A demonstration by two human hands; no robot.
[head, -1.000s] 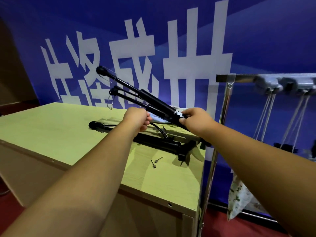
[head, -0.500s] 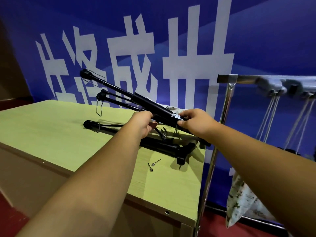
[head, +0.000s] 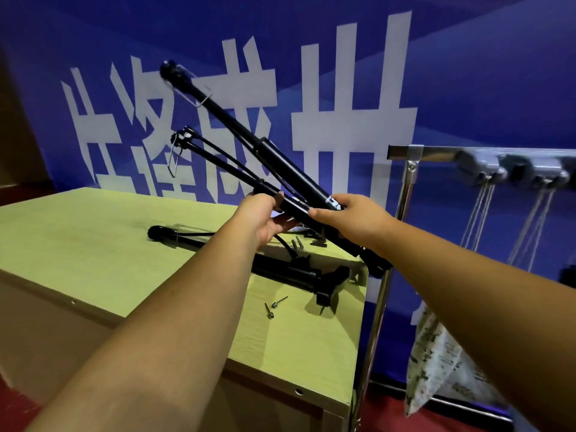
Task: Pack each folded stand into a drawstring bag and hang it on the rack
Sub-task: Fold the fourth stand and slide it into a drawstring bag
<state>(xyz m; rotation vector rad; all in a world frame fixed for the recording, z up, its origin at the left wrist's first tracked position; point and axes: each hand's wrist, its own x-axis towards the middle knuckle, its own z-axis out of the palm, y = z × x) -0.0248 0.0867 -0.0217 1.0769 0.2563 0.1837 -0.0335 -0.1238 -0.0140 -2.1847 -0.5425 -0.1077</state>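
A: What is surrounding us?
B: A pale green counter (head: 93, 241) is standing on red floor (head: 17, 414), a blue banner (head: 483, 73) behind, a steel rack (head: 434, 152) just beside.
A: Any writing?
B: Big white Chinese characters (head: 352, 120) are crossing the banner; the white mark on the stand (head: 276, 155) is too small to read.
A: The grips?
B: Both the left grip (head: 265, 218) and right grip (head: 353, 221) are grasping that stand, tilted above the counter; 1 other stand (head: 282, 270) is lying on it.

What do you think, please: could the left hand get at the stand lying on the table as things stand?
Probably not yet: the left hand grips the raised stand, which the right hand holds too. The other stand lies just beneath on the table, uncovered, so after letting go the way looks free.
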